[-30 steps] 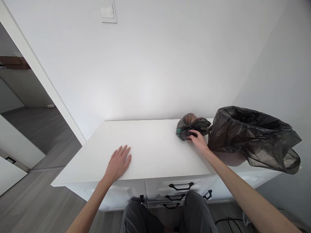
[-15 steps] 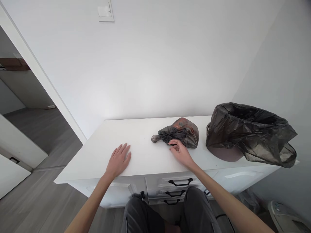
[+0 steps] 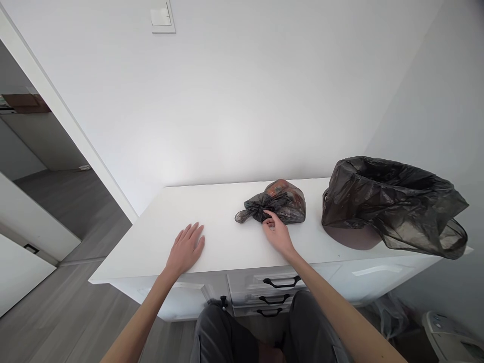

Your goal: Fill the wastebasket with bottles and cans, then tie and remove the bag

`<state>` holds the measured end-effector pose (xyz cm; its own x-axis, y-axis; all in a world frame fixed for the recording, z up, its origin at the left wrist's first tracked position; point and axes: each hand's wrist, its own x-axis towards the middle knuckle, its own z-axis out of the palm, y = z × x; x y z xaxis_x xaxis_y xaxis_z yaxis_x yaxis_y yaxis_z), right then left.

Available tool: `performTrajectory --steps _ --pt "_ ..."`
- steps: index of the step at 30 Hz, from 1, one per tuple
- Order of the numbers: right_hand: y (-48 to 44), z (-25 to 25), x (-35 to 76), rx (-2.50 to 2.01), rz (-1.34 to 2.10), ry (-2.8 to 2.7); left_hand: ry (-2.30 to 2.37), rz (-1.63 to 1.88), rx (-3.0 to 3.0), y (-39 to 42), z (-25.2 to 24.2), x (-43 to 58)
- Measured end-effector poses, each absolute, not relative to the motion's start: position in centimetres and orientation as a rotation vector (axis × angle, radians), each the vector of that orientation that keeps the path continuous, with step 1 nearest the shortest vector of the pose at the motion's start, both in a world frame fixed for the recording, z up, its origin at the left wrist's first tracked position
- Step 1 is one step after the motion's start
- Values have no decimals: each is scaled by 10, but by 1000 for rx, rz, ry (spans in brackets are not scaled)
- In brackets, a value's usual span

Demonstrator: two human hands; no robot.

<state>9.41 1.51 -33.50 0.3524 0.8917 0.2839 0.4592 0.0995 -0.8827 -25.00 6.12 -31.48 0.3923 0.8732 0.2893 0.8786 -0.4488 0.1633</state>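
Observation:
A small knotted dark plastic bag (image 3: 282, 206), stuffed with brownish contents, lies on the white cabinet top (image 3: 223, 212) right of centre. My right hand (image 3: 276, 232) rests at the bag's knot, fingers curled onto it. My left hand (image 3: 185, 248) lies flat on the cabinet top near its front edge, fingers spread, holding nothing. To the right stands a brown bin (image 3: 353, 237) lined with a large black bag (image 3: 393, 201) whose loose plastic hangs over the rim.
Below the cabinet's front edge are drawers with black handles (image 3: 282, 282). A white wall with a light switch (image 3: 162, 17) rises behind. A doorway (image 3: 41, 166) opens at left onto grey wood flooring. My knees (image 3: 264, 327) are under the cabinet front.
My right hand dragged the small knotted bag leftward, away from the lined bin toward the cabinet's middle. The left hand stayed flat in place.

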Motion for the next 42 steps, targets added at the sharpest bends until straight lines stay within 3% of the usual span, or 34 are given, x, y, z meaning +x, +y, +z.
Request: performTrajectory --steps 10,18,29,31,36,42 --pt "14 -337 77 -1636 377 -1350 -1562 -663 -2620 58 -314 -250" --pt "11 -327 74 -1561 383 -1511 -1133 -1103 -2673 34 -282 -187" --pt "-23 -320 72 -1422 433 -1685 -886 -792 -2726 58 -240 -116" --pt "-37 -321 78 -1395 436 -1710 -1019 -968 -2739 57 -234 -119" --pt "-64 -324 102 -1408 334 -1702 -1740 -1921 -2582 56 -225 -130" --pt "-75 -322 112 -1511 185 -1606 -2046 -2306 -2295 62 -210 -154"
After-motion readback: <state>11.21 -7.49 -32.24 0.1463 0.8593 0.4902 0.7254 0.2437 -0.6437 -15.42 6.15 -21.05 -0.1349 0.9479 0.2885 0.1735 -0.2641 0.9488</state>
